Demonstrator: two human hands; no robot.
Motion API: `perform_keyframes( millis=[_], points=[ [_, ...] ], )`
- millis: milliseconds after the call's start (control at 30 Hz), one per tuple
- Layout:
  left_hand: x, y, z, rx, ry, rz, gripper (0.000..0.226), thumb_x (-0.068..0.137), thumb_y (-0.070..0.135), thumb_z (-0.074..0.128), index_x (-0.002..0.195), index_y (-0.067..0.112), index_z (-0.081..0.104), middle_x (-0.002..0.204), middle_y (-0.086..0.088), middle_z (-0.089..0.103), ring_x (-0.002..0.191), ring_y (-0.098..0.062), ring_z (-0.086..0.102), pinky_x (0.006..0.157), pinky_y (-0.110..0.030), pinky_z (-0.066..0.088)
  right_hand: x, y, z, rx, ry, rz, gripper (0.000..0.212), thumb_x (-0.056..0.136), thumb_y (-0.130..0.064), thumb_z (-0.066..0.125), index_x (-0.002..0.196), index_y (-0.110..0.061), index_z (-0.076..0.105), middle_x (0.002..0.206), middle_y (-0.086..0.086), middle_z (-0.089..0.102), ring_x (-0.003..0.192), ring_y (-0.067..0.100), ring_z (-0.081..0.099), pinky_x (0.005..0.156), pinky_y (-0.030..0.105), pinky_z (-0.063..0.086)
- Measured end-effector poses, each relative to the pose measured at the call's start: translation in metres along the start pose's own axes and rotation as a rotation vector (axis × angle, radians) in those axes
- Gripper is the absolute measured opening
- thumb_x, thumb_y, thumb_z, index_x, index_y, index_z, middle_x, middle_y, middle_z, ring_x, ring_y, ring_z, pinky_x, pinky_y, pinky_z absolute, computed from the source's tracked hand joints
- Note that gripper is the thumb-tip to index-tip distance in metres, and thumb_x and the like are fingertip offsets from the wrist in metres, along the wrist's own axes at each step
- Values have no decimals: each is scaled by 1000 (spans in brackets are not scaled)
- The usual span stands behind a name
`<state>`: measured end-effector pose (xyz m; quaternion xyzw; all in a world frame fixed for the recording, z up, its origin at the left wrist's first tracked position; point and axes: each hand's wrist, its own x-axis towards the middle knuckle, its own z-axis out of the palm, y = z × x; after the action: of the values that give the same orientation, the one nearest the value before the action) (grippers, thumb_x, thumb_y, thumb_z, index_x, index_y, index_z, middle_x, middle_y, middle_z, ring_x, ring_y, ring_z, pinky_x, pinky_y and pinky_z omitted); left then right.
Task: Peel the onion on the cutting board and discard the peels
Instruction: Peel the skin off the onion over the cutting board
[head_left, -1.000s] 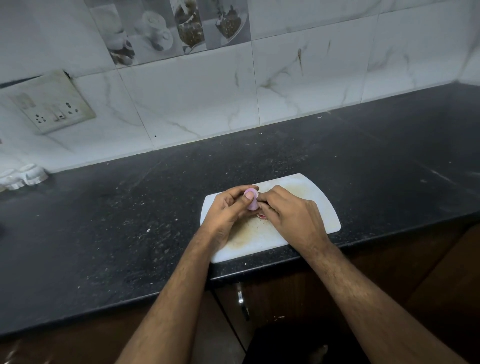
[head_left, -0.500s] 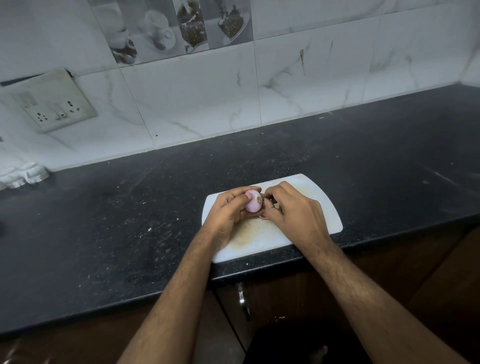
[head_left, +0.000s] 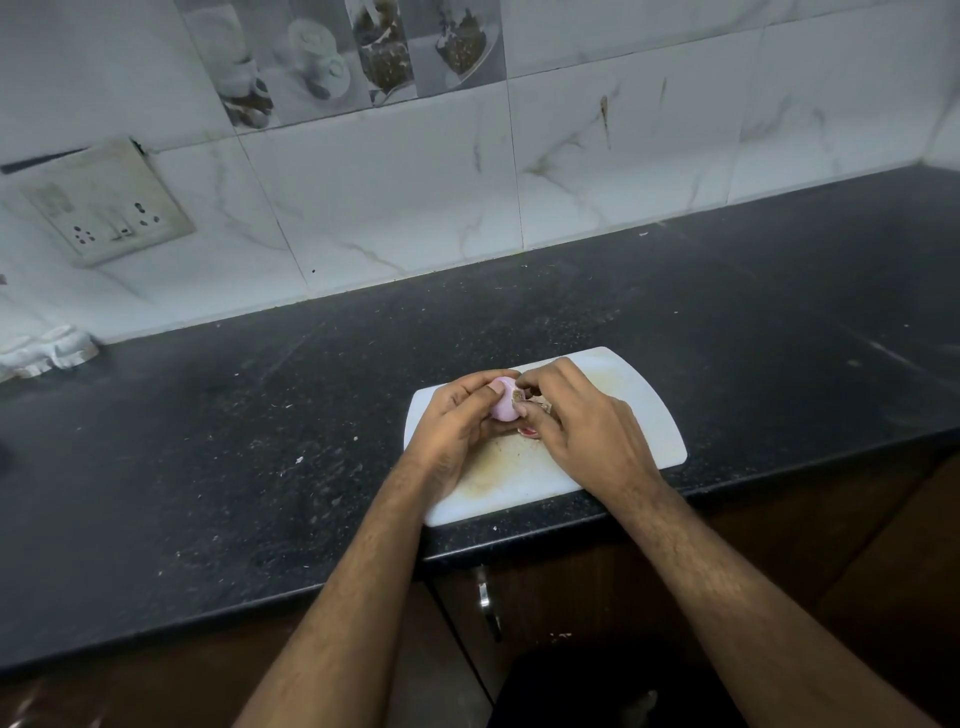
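Note:
A small pale pink onion (head_left: 505, 401) sits between both hands just above the white cutting board (head_left: 647, 415). My left hand (head_left: 457, 422) cups and grips it from the left, thumb over its top. My right hand (head_left: 576, 421) pinches at the onion's brown root end with fingertips and thumb. A reddish scrap of peel (head_left: 529, 431) lies on the board under my right hand. More peel is partly hidden behind my right fingers.
The board lies at the front edge of a dark speckled counter (head_left: 260, 441). A white tiled wall with a switch socket plate (head_left: 104, 202) rises behind. A small white object (head_left: 47, 351) sits far left. Brown cabinets with a metal handle (head_left: 485, 603) are below.
The onion has been turned in my left hand, so its brown root end now faces my right hand. My right fingers have shifted up onto that end.

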<state>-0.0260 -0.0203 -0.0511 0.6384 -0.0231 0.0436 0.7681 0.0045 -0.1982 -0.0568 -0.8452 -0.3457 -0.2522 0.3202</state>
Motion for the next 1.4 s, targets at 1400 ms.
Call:
perform_keyframes(
  millis=[1400],
  points=[
    [-6,3,-1,-36,-49,45,37,94,7,71,130,-2,67,125,-25,72,108,-29,73,94,-37,59,2,1,-2,42,-83,126,23,107,-45,40,104,-23,49,99,-13,59,71,17,60,61,42,53]
  ],
)
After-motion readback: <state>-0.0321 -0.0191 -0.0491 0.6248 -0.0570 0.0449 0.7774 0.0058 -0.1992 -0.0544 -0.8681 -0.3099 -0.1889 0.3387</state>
